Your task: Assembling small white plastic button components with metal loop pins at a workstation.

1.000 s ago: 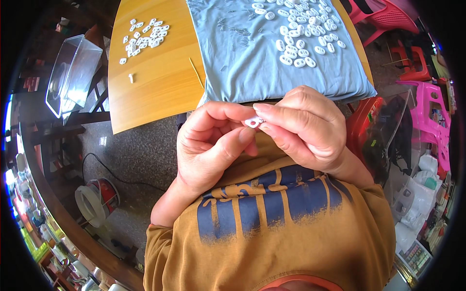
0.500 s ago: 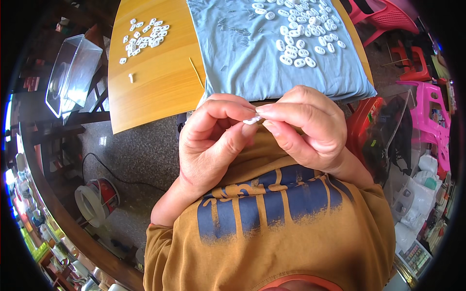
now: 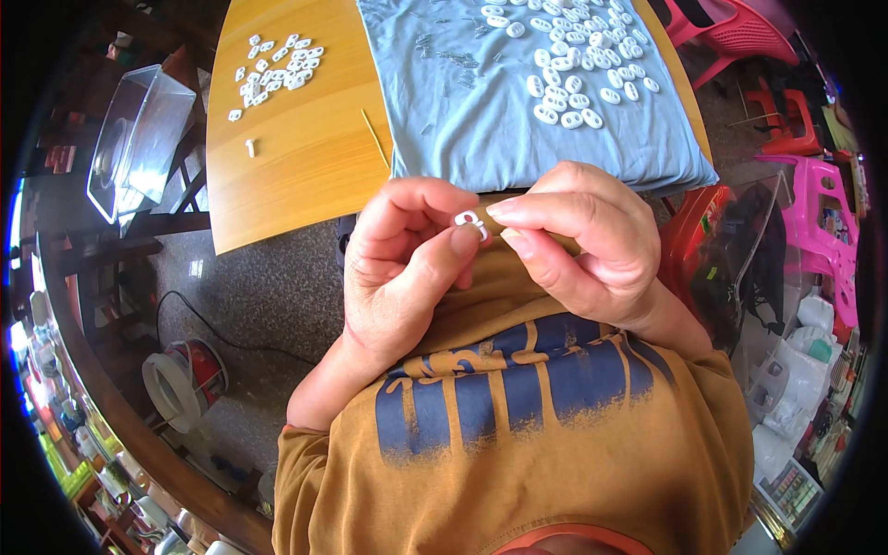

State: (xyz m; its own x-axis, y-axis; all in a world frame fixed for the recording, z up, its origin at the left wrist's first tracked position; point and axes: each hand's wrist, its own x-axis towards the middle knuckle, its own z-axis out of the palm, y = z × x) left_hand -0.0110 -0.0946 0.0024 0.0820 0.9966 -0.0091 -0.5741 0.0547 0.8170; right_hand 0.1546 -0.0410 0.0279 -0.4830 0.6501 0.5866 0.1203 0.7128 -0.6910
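Note:
My left hand (image 3: 396, 268) pinches a small white plastic piece with two holes (image 3: 466, 218) between thumb and forefinger, its holed face turned upward. Just to the right, the thumb and forefinger of my right hand (image 3: 592, 242) are drawn close together beside the piece. Whatever they hold, if anything, is too small to make out. Both hands are raised above my lap, in front of the table edge. On the light blue cloth (image 3: 453, 139) lie many similar white oval pieces (image 3: 573, 100) and thin, small, grey slivers (image 3: 455, 61).
Smaller white pieces (image 3: 277, 76) lie in a group on the wooden table (image 3: 287, 190), with a lone white peg (image 3: 250, 148) and a thin yellow stick (image 3: 375, 139). A clear box (image 3: 143, 139) stands left, a white bucket (image 3: 176, 388) on the floor. Pink chairs (image 3: 823, 227) are right.
The white piece has tilted up in my left hand, so its holes now show. My left fingers have drawn slightly away from my right fingertips, and the right hand stays almost still.

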